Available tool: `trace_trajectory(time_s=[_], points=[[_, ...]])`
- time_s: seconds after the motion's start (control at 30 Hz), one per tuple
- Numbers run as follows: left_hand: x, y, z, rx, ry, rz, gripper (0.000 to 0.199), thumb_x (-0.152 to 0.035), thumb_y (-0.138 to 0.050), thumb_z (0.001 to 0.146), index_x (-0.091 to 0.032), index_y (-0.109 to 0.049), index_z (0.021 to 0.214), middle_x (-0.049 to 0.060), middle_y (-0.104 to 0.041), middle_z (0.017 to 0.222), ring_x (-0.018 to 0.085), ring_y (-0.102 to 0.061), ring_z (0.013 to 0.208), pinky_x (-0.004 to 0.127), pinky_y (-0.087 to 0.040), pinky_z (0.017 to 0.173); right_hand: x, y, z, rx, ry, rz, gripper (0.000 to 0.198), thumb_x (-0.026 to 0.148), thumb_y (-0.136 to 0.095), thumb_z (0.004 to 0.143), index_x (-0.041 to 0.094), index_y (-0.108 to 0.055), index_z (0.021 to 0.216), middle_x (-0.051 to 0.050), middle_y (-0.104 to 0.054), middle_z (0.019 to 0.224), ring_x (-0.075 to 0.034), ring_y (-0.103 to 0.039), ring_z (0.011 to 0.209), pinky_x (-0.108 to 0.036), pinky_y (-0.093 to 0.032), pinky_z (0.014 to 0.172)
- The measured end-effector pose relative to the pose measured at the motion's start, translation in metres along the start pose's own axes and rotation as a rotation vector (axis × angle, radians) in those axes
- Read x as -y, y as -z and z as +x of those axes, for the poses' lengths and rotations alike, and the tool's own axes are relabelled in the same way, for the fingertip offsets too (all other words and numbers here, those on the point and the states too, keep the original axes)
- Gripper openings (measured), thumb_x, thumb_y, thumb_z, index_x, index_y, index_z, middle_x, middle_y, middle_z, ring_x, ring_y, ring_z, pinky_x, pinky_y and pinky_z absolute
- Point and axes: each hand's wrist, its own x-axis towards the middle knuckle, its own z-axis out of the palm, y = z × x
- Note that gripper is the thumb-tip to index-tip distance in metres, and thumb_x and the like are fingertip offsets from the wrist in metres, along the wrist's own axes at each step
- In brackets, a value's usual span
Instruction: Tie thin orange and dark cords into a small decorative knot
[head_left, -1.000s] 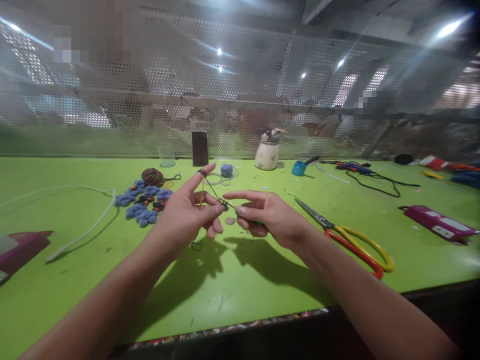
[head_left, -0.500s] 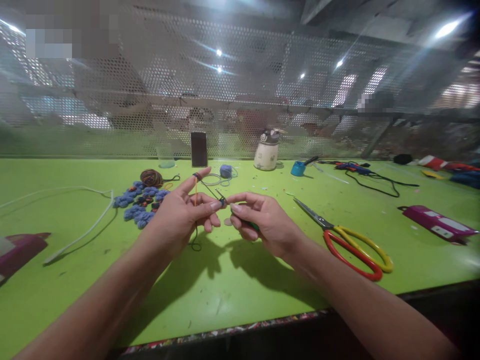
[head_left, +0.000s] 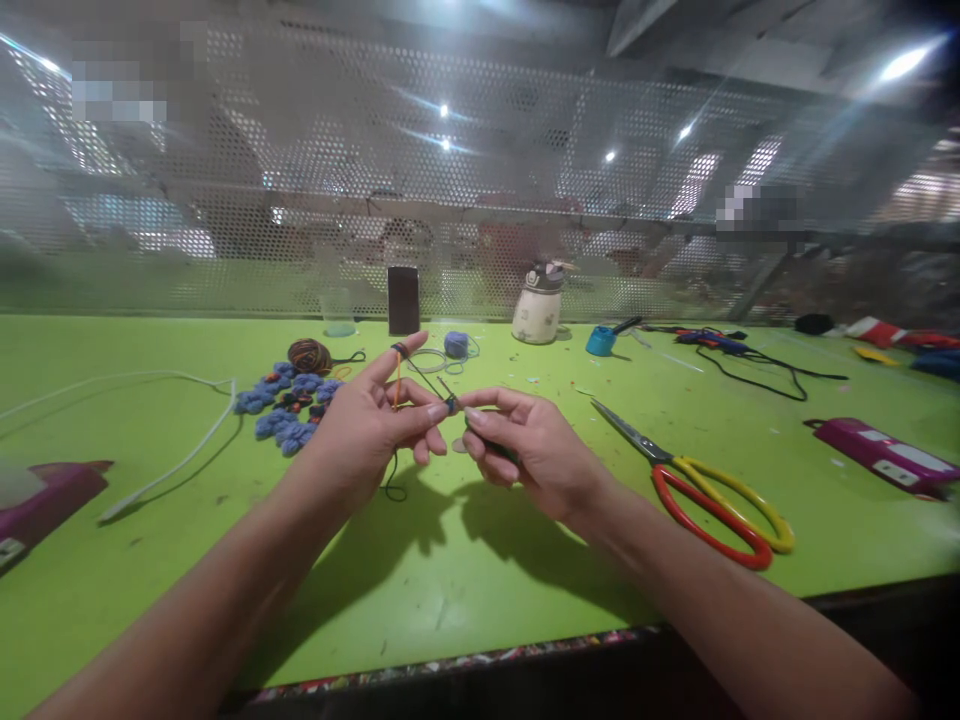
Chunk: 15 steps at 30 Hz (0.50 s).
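Beyond the hands (head_left: 364,418) and yarn (head_left: 451,405) stand a clear cup (head_left: 338,315) and white bottle (head_left: 535,315).

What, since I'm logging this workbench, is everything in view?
Screen: one, grey, behind
Table: one, green, below
Slab: one, dark, back
Cup: one, clear, back left
Bottle: one, pale, back
Pot: one, blue, right
Corded tool: one, blue, right
Yarn balls: two, blue and multicoloured, back
Yarnwork: one cluster, blue and dark, left
Cable: one, white, left
Boxes: two, purple, either side
Scissors: one, red and yellow, right
Clutter: several, mixed, far right
Yarn: several strands, dark and orange, centre
Hook: one, dark, centre
Hands: two, bare, centre
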Motion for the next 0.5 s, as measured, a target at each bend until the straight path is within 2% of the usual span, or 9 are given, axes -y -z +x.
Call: trace_trajectory(time_s=[0.2,0.37,0.5], points=[[0.000,-0.001,-0.001,0.019,-0.056,0.170,0.092,-0.008,-0.071,0.071,-0.017,-0.024,0.149,-0.004,-0.062,0.060,0.015,-0.063,0.047,0.022,-0.048,0.041,0.007,0.007,0.000,0.027,-0.065,-0.119,0.021,0.024,-0.067,0.077,0.014,-0.062,0.095,0.003,-0.061,0.057,-0.003,-0.038,0.036,-0.018,-0.028,0.038],[0.003,-0.007,-0.003,0.014,-0.109,0.385,0.079,-0.009,-0.064,0.076,-0.021,-0.033,0.147,-0.003,-0.062,0.062,0.015,-0.062,0.046,0.022,-0.049,0.041,0.005,0.006,0.003,-0.012,-0.100,-0.128,0.019,0.022,-0.067,0.077,0.014,-0.062,0.093,0.003,-0.060,0.054,-0.004,-0.039,0.036,-0.018,-0.027,0.038],[0.005,-0.013,-0.008,-0.069,-0.214,0.477,0.065,-0.010,-0.064,0.077,-0.024,-0.048,0.139,-0.004,-0.063,0.063,0.011,-0.060,0.046,0.019,-0.047,0.044,-0.001,0.000,0.004,-0.035,-0.099,0.019,0.024,0.021,-0.070,0.074,0.015,-0.059,0.095,0.005,-0.059,0.054,-0.003,-0.035,0.035,-0.017,-0.027,0.039]])
